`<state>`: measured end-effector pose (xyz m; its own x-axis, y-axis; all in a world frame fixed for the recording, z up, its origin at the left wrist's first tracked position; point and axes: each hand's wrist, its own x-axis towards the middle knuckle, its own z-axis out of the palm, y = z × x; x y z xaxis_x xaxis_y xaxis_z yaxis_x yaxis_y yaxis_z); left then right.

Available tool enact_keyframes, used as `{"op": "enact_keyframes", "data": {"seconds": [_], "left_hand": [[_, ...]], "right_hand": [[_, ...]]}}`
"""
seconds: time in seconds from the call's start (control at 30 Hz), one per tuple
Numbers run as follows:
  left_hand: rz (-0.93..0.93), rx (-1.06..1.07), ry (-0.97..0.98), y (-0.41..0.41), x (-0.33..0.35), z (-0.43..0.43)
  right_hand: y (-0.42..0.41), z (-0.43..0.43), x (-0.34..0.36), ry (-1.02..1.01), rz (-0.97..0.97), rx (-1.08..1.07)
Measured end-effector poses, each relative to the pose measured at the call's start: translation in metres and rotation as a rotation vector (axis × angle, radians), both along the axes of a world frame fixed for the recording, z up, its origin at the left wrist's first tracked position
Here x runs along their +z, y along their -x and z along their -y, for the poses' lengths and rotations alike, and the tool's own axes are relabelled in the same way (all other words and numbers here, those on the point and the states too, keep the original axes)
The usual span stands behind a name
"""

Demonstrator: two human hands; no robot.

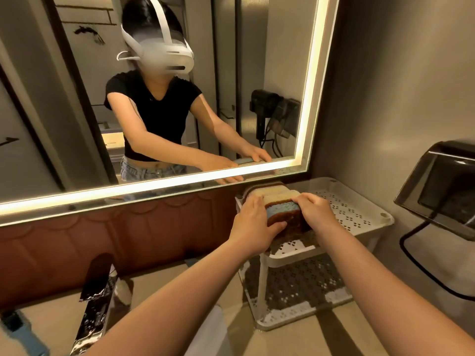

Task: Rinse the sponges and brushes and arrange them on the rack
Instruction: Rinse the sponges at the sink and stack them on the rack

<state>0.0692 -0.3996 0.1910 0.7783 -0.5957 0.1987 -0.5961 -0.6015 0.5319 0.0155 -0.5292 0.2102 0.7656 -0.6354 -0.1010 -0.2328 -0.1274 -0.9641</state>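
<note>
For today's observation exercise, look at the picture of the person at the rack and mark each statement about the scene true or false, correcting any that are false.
1. Both hands are on the row of sponges. True: the left hand and right hand press the sponges from either side.
2. The sponges are on the lower shelf of the rack. False: they stand on the top shelf of the white rack.
3. The sponge nearest the camera has a blue layer. True.
4. The rack stands left of the mirror. False: it stands below the lit mirror's right corner.
5. The right part of the top shelf holds brushes. False: it is bare.
</note>
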Motion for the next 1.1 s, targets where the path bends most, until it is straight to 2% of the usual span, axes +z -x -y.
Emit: {"op": "enact_keyframes", "data": {"seconds": [0.1, 0.23, 0.47, 0.67, 0.77, 0.9, 1.1], "left_hand": [[0.038, 0.011, -0.048, -0.001, -0.003, 0.004], [0.001, -0.006, -0.023, 0.000, -0.007, 0.007], [0.045, 0.000, -0.059, 0.002, -0.015, 0.008], [0.032, 0.081, -0.273, 0.007, -0.008, 0.006], [-0.061, 0.058, -0.281, 0.007, 0.000, 0.005], [-0.014, -0.006, -0.187, 0.014, 0.008, -0.003], [0.120, -0.105, -0.236, 0.044, 0.044, -0.050]], "right_hand": [[-0.009, 0.005, -0.008, 0.041, -0.001, -0.037], [-0.015, 0.006, -0.018, 0.042, -0.021, -0.050], [-0.017, 0.003, -0.022, 0.121, -0.049, 0.013], [-0.018, 0.001, -0.021, 0.341, -0.284, 0.014], [-0.014, -0.003, -0.020, 0.490, -0.381, -0.060], [-0.003, -0.015, -0.012, 0.720, -0.272, -0.105], [0.015, -0.047, 0.018, 0.833, -0.198, 0.077]]}}
